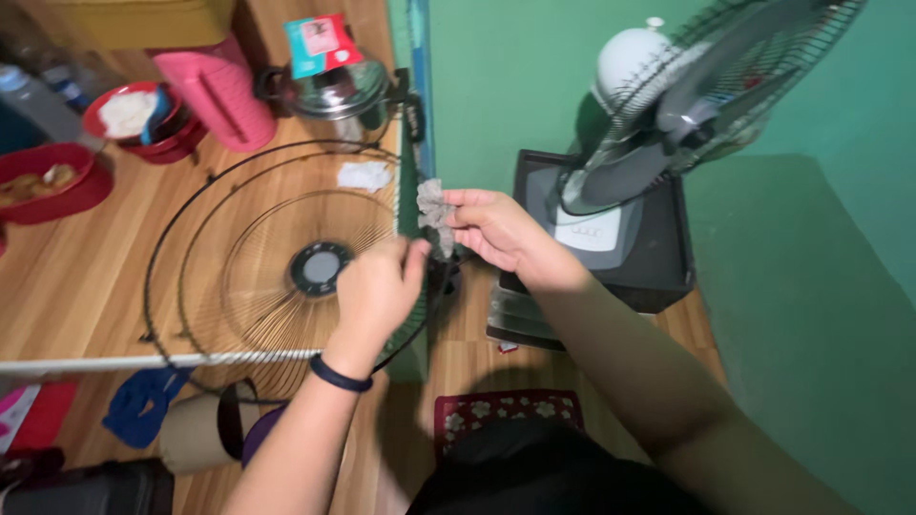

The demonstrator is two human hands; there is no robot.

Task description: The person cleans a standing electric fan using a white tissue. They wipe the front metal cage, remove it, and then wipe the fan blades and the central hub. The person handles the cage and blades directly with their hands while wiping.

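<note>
Head view, looking down, takes in a wooden tabletop (pixel 86 277) at the left. At its far left edge sit two red bowls: one with food (pixel 43 181) and, farther back, one holding something white (pixel 143 119). Right of them stands a pink ribbed container (pixel 219 91), and next to it a shiny steel pot (pixel 343 95) with a small red and teal packet (pixel 322 43) on its lid. A scrap of white tissue (pixel 364 175) lies on the wood just near of the pot.

Lying flat on the tabletop is a round wire fan guard (pixel 258 267), with a dark hub at its centre. The left hand (pixel 377 291), a dark band on its wrist, rests at the guard's right rim with fingers curled closed around the wire. Just right and slightly farther away, the right hand (pixel 496 229) pinches a small crumpled grey cloth (pixel 437 212) between thumb and fingertips, holding it up at the guard's rim, close to the left hand's fingers. The two hands sit near each other but apart.

Farther right, a dark box (pixel 649 257) stands on the floor against a green wall (pixel 515 76), carrying a standing fan (pixel 687 105) with its grey blades exposed.
</note>
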